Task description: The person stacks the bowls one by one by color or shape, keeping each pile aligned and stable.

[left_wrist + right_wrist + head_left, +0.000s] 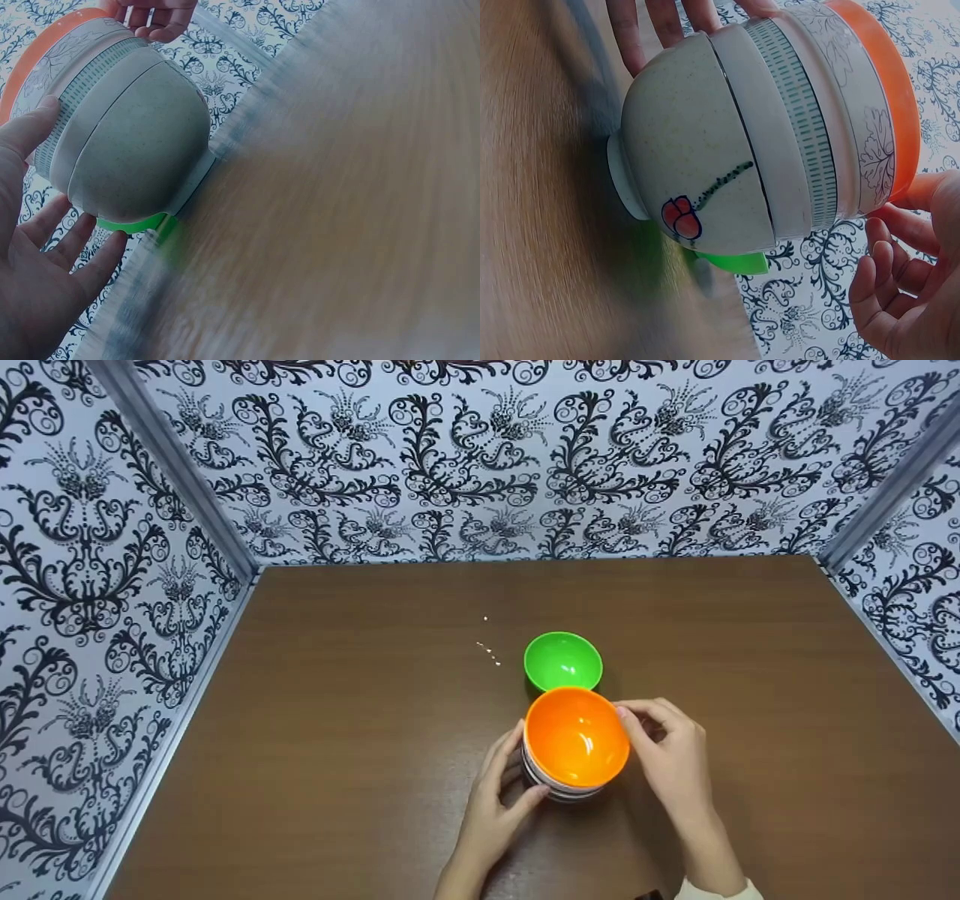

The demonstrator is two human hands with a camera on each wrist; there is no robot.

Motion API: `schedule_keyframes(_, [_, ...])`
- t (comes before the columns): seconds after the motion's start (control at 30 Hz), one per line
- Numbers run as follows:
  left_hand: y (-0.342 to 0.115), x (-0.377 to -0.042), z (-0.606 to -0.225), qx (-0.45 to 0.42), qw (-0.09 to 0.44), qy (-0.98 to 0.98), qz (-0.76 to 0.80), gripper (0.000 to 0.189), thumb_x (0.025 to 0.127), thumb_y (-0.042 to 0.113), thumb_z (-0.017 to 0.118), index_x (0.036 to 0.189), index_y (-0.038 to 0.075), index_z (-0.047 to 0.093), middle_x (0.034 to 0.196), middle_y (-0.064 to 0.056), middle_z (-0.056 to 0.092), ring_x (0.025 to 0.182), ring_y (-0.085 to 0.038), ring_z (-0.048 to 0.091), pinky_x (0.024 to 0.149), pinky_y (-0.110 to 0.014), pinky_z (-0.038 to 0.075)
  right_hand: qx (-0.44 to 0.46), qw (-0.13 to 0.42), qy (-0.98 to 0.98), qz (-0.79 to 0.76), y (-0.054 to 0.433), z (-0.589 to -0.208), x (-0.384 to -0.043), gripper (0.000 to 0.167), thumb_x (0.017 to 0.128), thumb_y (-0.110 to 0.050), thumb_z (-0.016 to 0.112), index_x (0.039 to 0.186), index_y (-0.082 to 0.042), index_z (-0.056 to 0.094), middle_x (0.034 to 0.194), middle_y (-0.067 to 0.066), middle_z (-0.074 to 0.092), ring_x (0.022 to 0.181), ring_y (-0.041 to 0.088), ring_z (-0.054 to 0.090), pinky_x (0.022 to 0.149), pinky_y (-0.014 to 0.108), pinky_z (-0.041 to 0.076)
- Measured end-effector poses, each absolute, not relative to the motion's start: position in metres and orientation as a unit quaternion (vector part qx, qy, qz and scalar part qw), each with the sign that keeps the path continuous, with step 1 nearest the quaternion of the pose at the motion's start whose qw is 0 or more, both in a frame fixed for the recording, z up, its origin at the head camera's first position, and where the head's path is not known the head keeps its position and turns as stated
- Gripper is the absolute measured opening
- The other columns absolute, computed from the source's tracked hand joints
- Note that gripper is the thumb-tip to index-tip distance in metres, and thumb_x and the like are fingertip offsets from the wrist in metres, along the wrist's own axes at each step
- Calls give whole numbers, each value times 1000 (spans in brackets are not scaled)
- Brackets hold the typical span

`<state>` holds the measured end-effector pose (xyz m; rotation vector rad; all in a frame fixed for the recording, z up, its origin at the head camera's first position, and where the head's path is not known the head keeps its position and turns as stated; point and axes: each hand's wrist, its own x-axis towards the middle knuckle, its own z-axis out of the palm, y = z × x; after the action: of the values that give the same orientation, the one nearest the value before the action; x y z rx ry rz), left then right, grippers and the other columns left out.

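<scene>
We have both hands on the pile. Our left hand (499, 784) cups the near-left side of the stack of bowls (574, 750), thumb along the pale wall and fingers spread beneath, so it grips the stack loosely. Our right hand (667, 750) sits on the far-right side, fingertips curled onto the rim of the orange bowl (576, 735), which tops the stack; it looks like a pinch on that rim, though the wrist view shows the fingers (889, 247) only lightly bent beside it.

Under the orange one we count several pale bowls nested together: one with a green-dashed band (799, 120), and the bottom one with a small red flower (681, 217) painted on it. The stack stands on the tabletop (337, 735), a little right of its middle and toward the near edge.

Just beyond it, touching or nearly so, the green bowl (562, 660) sits alone, upright and empty. A few white crumbs (489, 649) lie to its left.

Our read: one bowl is already off the stack and set down, the orange one looks next in line, and the pale bowls below are all still to go.
</scene>
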<state>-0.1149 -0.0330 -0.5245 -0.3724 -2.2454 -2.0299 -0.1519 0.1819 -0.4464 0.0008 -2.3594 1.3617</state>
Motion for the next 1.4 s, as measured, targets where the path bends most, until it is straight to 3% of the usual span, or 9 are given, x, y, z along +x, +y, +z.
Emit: schedule_keyframes(1.4, [-33, -116, -525, -126, 48, -740, -659, 74, 90, 29, 73, 155, 25, 36, 154, -6, 41, 129, -24, 56, 108, -36, 50, -7, 197, -850, 488, 189, -454, -156, 7, 88, -9, 75, 93, -11, 78, 83, 2, 71, 65, 10, 56, 57, 14, 48])
